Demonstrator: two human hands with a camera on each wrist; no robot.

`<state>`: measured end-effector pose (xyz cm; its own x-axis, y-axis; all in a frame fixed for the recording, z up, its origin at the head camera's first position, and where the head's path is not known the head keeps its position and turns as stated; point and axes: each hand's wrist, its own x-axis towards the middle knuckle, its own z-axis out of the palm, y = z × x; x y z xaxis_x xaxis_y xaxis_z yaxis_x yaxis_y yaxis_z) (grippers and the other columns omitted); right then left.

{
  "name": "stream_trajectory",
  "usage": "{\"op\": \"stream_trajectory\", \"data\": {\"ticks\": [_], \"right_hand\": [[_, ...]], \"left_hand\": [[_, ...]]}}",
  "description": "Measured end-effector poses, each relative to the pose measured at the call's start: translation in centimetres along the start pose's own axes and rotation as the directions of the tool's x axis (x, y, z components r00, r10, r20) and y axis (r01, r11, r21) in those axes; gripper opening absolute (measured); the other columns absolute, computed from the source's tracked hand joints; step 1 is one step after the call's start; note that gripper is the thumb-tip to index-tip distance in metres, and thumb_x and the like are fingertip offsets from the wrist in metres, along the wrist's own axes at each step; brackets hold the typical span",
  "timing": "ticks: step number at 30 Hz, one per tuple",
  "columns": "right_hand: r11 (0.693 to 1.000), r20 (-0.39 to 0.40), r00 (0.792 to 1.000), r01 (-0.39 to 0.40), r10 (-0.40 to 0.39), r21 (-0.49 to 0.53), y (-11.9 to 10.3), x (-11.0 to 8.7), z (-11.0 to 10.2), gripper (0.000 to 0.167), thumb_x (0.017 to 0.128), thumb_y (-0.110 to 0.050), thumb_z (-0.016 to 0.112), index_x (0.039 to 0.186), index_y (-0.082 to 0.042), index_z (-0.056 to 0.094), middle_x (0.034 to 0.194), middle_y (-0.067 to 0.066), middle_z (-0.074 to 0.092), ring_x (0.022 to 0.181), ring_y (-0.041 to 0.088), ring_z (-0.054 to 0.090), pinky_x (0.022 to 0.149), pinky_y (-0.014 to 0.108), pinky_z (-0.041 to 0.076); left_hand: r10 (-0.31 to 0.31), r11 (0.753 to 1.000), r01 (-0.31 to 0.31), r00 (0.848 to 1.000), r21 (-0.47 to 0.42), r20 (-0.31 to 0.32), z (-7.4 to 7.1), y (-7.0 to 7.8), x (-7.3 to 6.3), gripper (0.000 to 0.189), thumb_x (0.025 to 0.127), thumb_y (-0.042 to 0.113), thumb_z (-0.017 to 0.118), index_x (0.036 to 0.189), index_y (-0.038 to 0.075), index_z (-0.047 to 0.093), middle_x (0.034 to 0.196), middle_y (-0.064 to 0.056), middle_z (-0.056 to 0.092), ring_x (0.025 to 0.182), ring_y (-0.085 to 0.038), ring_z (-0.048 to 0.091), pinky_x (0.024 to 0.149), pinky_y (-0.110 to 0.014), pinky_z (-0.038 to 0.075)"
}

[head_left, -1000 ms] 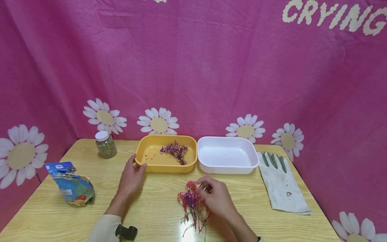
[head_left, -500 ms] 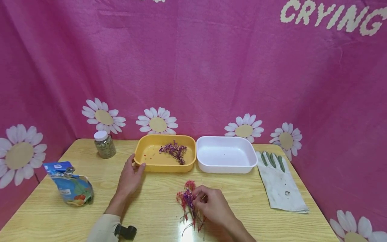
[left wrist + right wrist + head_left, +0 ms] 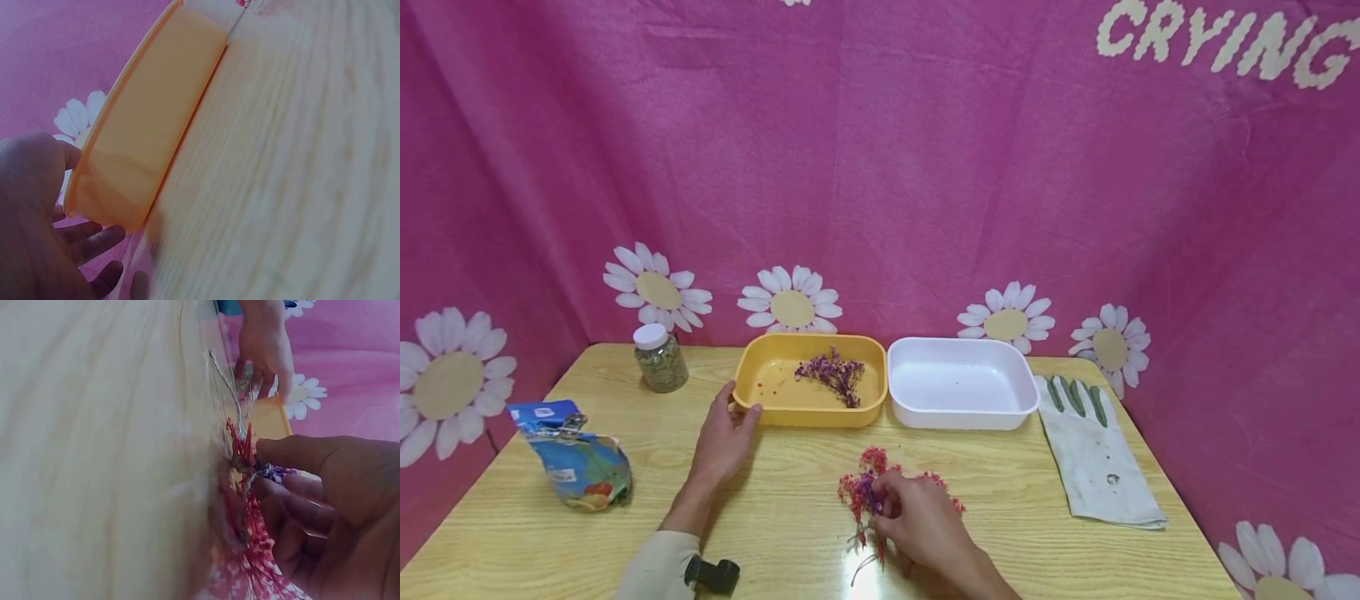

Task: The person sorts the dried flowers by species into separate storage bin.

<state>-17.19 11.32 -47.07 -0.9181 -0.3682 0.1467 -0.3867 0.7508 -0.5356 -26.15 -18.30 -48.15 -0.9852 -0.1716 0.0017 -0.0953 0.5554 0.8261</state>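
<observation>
Right hand (image 3: 925, 518) pinches purple dried-flower sprig (image 3: 869, 493) among red dried-flower sprigs (image 3: 850, 493) on pale wooden table (image 3: 790, 533). Left fingers and thumb hold yellow plastic tray (image 3: 812, 417) at corner. Sprig likely light, brittle, tangling; best held gently by stems.

Red and purple flowers (image 3: 867, 493) bunched near yellow tray (image 3: 811, 418); purple sprig (image 3: 835, 375) lies inside.
</observation>
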Motion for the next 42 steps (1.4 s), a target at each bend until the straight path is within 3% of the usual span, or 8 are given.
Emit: {"op": "stream_trajectory", "data": {"ticks": [8, 18, 24, 34, 42], "right_hand": [[0.994, 0.015, 0.995, -0.095, 0.094, 0.046, 0.0, 0.0, 0.4, 0.037, 0.075, -0.016, 0.076, 0.109, -0.013, 0.064, 0.066, -0.016, 0.06, 0.053, -0.004, 0.049, 0.052, 0.017, 0.041], [0.943, -0.073, 0.976, -0.176, 0.204, 0.283, 0.0, 0.3, -0.6, 0.038, 0.077, -0.012, 0.072, 0.114, -0.013, 0.062, 0.072, -0.008, 0.065, 0.053, 0.001, 0.051, 0.052, 0.02, 0.043], [0.88, -0.028, 0.964, -0.227, 0.263, 0.417, 0.3, 0.7, -1.2, 0.036, 0.081, -0.011, 0.068, 0.116, -0.013, 0.062, 0.08, -0.001, 0.068, 0.057, 0.007, 0.052, 0.052, 0.022, 0.044], [0.758, -0.004, 0.952, -0.242, 0.307, 0.605, 0.0, 1.4, -2.2, 0.031, 0.084, -0.009, 0.067, 0.115, -0.006, 0.063, 0.091, 0.009, 0.067, 0.065, 0.011, 0.054, 0.054, 0.023, 0.047], [0.709, -0.036, 0.942, -0.224, 0.333, 0.668, 0.3, 2.8, -2.8, 0.023, 0.085, -0.004, 0.063, 0.108, -0.002, 0.065, 0.09, 0.012, 0.066, 0.06, 0.018, 0.057, 0.054, 0.031, 0.053]], "left_hand": [[0.01, 1.0, -0.01, 1.0, 0.005, 0.0, 0.0, 0.0, -0.1, 0.071, 0.101, 0.034, 0.046, 0.154, 0.004, 0.01, 0.152, -0.023, 0.03, 0.127, -0.036, 0.048, 0.108, -0.053, 0.035], [0.02, 1.0, -0.02, 1.0, -0.001, 0.0, 0.0, 0.1, 0.0, 0.07, 0.102, 0.033, 0.045, 0.155, 0.004, 0.009, 0.152, -0.023, 0.03, 0.126, -0.036, 0.049, 0.106, -0.052, 0.038], [0.02, 1.0, -0.02, 1.0, -0.003, 0.003, 0.0, 0.2, -0.1, 0.07, 0.102, 0.032, 0.046, 0.155, 0.004, 0.009, 0.152, -0.023, 0.03, 0.126, -0.036, 0.049, 0.105, -0.051, 0.039], [-0.002, 1.0, 0.002, 1.0, -0.003, -0.001, -0.1, 0.1, -0.3, 0.071, 0.101, 0.033, 0.047, 0.155, 0.005, 0.009, 0.154, -0.022, 0.029, 0.127, -0.036, 0.048, 0.107, -0.051, 0.037], [0.001, 1.0, -0.001, 1.0, -0.011, 0.002, 0.0, 0.2, -0.2, 0.07, 0.102, 0.032, 0.046, 0.155, 0.005, 0.009, 0.153, -0.022, 0.029, 0.128, -0.036, 0.048, 0.108, -0.051, 0.037]]}}
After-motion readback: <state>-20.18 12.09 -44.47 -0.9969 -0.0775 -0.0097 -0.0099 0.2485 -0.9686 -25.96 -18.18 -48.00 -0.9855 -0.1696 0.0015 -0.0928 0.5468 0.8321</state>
